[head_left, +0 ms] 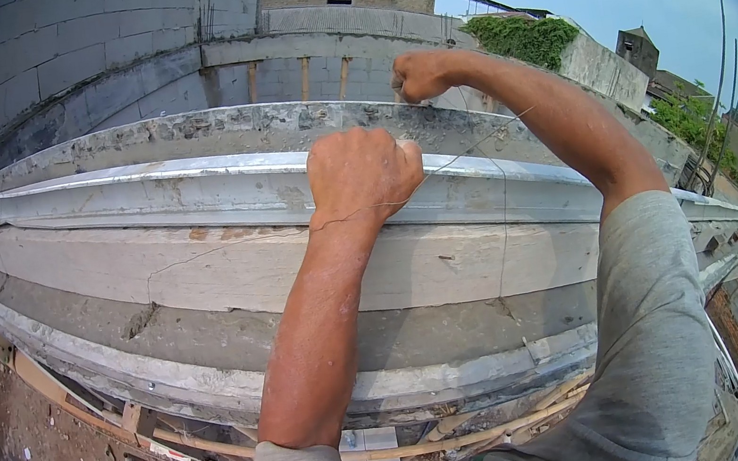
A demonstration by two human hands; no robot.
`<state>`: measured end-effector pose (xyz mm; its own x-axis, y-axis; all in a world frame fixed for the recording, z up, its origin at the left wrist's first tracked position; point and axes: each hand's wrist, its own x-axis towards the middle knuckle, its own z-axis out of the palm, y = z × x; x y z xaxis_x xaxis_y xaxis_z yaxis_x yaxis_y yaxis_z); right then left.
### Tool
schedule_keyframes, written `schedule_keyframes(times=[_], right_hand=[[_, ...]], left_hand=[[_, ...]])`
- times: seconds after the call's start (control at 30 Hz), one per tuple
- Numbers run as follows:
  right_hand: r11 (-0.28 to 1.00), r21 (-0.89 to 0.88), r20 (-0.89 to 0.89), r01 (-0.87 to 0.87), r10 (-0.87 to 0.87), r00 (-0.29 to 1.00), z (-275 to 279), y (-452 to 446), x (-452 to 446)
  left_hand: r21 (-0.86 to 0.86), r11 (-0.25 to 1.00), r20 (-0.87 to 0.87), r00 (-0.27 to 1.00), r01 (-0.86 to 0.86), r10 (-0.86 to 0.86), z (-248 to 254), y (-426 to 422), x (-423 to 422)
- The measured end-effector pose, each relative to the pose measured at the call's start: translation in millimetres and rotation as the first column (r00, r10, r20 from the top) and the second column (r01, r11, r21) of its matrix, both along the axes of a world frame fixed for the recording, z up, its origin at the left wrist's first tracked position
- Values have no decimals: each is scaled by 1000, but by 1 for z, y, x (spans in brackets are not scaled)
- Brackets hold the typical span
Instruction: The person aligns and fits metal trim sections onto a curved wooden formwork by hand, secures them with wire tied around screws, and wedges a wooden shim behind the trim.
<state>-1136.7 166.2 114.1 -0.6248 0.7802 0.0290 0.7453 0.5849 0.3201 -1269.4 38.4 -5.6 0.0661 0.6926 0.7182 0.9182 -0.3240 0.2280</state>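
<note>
- Head view: two bare hands, held well apart, both raised over a long beam form.
- Left hand (363,169): curled into a fist, back of the hand uppermost, in front of the pale metal channel (220,191). Contents of the fist hidden; cannot tell whether it grips anything.
- Right hand (425,75): also fisted, farther out and higher, arm bent at the elbow, near the rough concrete edge (210,122) behind the channel. From where I stand, cannot tell what it holds, if anything.
- Thin wire (458,156): crosses at the left wrist, rises toward the right forearm; its other end trails left over the pale board (469,258).
- Second thin strand (506,210): hangs roughly vertical past the channel and the board, right of the left hand.
- Channel lies lengthwise along the top of the board; grey concrete strip (432,331) on the near side.
- Below: bamboo pole (486,437) and debris-strewn ground (44,451).
- Background: grey block wall (102,41) at left, green foliage (522,41) and upright rods (726,82) at right.
</note>
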Motion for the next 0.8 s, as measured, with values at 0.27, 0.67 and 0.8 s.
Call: schedule_keyframes(times=[0.27, 0.67, 0.8], right_hand=[[933, -275, -351, 231, -321, 879, -13, 65, 77], [992, 113, 65, -55, 48, 997, -9, 0, 15], [998, -22, -40, -61, 60, 997, -8, 62, 30]], left_hand=[[0, 999, -32, 999, -39, 39, 0, 2, -1], [20, 998, -21, 998, -61, 61, -1, 2, 2], [76, 996, -49, 997, -52, 56, -3, 5, -1]])
